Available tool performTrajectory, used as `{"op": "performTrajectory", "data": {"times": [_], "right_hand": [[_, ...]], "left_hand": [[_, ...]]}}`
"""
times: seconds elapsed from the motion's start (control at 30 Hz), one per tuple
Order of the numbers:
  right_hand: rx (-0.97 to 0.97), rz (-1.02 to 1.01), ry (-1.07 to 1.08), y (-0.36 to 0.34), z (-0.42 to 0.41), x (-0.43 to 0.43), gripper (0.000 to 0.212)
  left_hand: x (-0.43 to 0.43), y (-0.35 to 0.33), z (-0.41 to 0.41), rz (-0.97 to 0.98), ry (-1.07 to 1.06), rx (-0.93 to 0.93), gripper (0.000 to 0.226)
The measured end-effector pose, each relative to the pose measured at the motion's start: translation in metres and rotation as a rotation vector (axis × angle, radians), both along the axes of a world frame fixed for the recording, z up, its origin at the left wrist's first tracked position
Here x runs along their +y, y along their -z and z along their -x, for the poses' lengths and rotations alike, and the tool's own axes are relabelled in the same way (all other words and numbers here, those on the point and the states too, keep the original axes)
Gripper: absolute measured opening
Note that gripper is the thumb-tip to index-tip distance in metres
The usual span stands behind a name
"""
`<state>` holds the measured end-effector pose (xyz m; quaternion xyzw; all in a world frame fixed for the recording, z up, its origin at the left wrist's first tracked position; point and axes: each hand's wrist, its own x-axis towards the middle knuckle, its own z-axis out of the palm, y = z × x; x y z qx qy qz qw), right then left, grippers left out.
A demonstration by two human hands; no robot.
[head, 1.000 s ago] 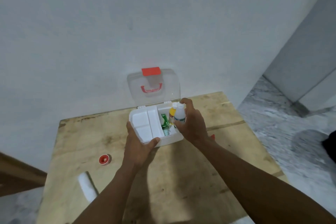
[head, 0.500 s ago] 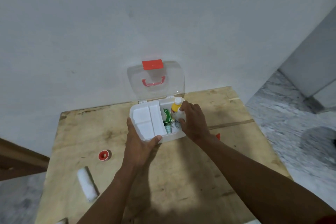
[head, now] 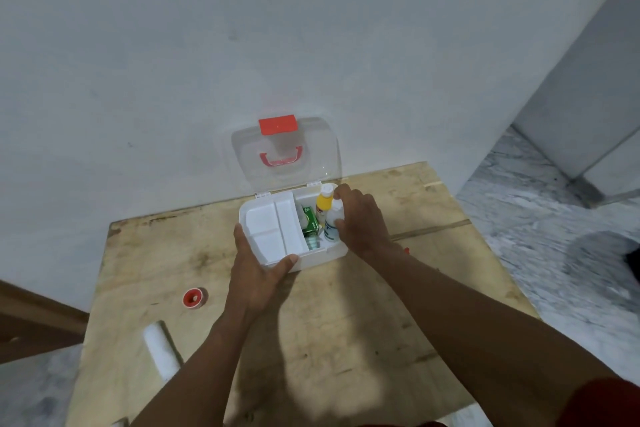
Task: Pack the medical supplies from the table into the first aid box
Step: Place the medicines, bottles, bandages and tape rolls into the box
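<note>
The white first aid box (head: 322, 256) stands open on the wooden table (head: 311, 322), its clear lid (head: 311, 149) with a red latch leaning on the wall. A white tray (head: 273, 229) fills the box's left half. In the right half sit a green packet (head: 310, 218) and a yellow bottle (head: 324, 203). My right hand (head: 360, 218) grips a white bottle (head: 333, 222) inside the box's right half. My left hand (head: 256, 274) holds the box's front left corner, thumb on the rim.
A red tape roll (head: 194, 296) and a white bandage roll (head: 161, 352) lie on the table's left part. A small red item (head: 407, 250) shows behind my right wrist. The wall is just behind the box; the floor drops away at right.
My right hand has lowered the white bottle from above the box into its right half, beside the yellow bottle. My left hand has stayed on the box corner.
</note>
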<state>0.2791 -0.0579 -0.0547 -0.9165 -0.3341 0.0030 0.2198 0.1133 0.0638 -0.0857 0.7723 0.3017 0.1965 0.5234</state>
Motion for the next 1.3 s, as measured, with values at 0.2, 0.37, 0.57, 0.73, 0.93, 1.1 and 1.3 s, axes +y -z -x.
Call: {"op": "performTrajectory", "data": {"times": [0.2, 0.37, 0.57, 0.73, 0.93, 1.1, 1.3], "right_hand": [[-0.014, -0.009, -0.032, -0.001, 0.004, -0.002, 0.041], [-0.027, -0.009, -0.05, 0.0, 0.005, -0.007, 0.039], [0.023, -0.036, -0.063, -0.004, 0.006, -0.013, 0.041], [0.074, -0.037, 0.076, -0.012, 0.011, -0.037, 0.036], [0.23, 0.114, 0.292, -0.003, 0.015, -0.086, 0.033], [0.37, 0.187, 0.396, 0.015, 0.005, -0.106, 0.038], [0.41, 0.285, 0.309, 0.027, -0.013, -0.103, 0.041]], "left_hand": [[0.0, 0.0, 0.003, -0.004, -0.022, 0.045, 0.092], [0.007, 0.0, 0.007, -0.004, 0.013, 0.082, 0.098], [0.01, -0.001, 0.007, 0.015, 0.055, 0.101, 0.1], [0.01, -0.002, 0.003, 0.017, 0.007, 0.078, 0.101], [0.006, 0.003, 0.002, -0.04, -0.006, 0.094, 0.107], [0.006, 0.006, 0.002, 0.001, -0.015, 0.115, 0.103], [0.003, 0.001, 0.001, 0.05, -0.02, 0.125, 0.106]]}}
